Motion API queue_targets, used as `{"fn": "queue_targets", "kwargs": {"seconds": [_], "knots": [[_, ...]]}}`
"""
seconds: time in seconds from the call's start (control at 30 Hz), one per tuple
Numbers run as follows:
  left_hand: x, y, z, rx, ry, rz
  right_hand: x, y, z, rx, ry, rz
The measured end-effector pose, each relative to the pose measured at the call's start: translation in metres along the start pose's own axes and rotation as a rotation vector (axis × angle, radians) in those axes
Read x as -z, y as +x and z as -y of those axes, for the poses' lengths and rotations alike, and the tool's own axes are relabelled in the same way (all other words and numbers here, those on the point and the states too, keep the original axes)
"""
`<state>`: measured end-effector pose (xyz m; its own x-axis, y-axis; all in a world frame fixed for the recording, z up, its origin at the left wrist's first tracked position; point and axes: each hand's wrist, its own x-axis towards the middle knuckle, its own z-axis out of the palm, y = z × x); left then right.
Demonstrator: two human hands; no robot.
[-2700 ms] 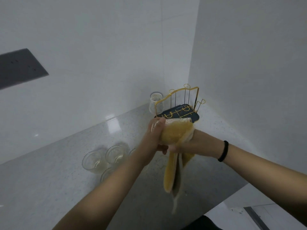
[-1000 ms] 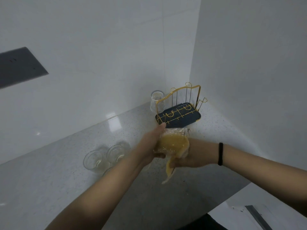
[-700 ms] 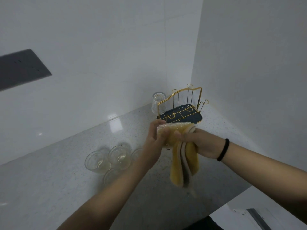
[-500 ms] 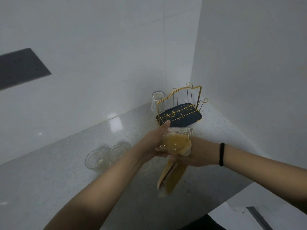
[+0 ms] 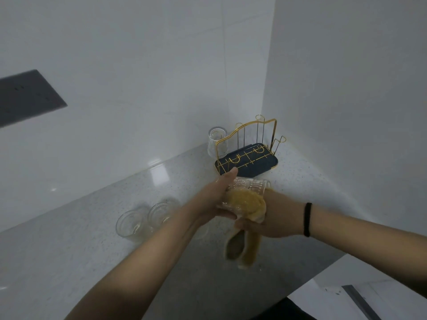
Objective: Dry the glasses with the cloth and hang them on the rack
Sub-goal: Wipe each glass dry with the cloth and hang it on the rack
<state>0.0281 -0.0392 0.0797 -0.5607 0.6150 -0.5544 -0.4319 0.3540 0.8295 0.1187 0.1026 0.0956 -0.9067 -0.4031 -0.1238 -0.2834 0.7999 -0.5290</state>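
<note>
A ribbed clear glass (image 5: 248, 188) is held on its side above the desk (image 5: 69, 250), just in front of the rack (image 5: 246, 148). It is gripped by the left hand (image 5: 215, 202), whose fingers are wrapped around the lower side while the thumb is stretched along the top towards the rack. A yellow cloth (image 5: 246, 202) is stuffed into the mouth of the glass and is pressed there by the right hand (image 5: 275, 218), which is curled around the bunched fabric; the loose end of the cloth is left hanging below both hands. A black band (image 5: 307, 219) is worn on the right wrist. The rack, made of gold wire over a dark blue tray (image 5: 265, 166), is placed in the corner where the two white walls meet. One glass (image 5: 217, 142) is seen upside down at the rack's far left side, against the wall; whether it is hung on a peg cannot be told. Two further glasses (image 5: 143, 222) are stood upright, close together on the desk to the left of the left forearm, and another is partly hidden behind that forearm. A dark panel (image 5: 25, 95) is set into the left wall.
</note>
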Motion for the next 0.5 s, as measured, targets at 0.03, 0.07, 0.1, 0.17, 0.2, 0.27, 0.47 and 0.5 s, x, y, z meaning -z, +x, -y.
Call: {"fn": "queue_targets", "kwargs": {"seconds": [0.03,0.07,0.1,0.17,0.2,0.27,0.47,0.5], "knots": [[0.004,0.0,-0.004,0.039,0.005,0.032,-0.005,0.001,-0.004,0.042,-0.072,-0.054],[0.007,0.001,-0.004,0.037,-0.021,0.058,-0.007,0.003,-0.007,0.064,-0.057,-0.102],[0.008,0.001,-0.003,0.004,-0.07,0.071,-0.004,0.004,-0.009,0.051,0.032,-0.125],[0.007,0.003,0.005,-0.166,-0.143,0.055,0.006,0.007,-0.014,-0.073,0.432,-0.115],[0.004,0.005,0.012,-0.289,-0.115,0.002,0.012,0.008,-0.013,-0.144,0.699,-0.109],[-0.004,0.009,0.022,-0.517,-0.063,-0.119,0.017,0.009,-0.016,-0.234,1.052,-0.108],[-0.011,0.002,0.005,-0.144,-0.05,-0.085,0.005,0.0,-0.007,-0.041,0.168,-0.043],[-0.007,0.001,0.0,-0.066,-0.013,-0.035,0.001,-0.003,-0.007,0.026,-0.032,-0.139]]}}
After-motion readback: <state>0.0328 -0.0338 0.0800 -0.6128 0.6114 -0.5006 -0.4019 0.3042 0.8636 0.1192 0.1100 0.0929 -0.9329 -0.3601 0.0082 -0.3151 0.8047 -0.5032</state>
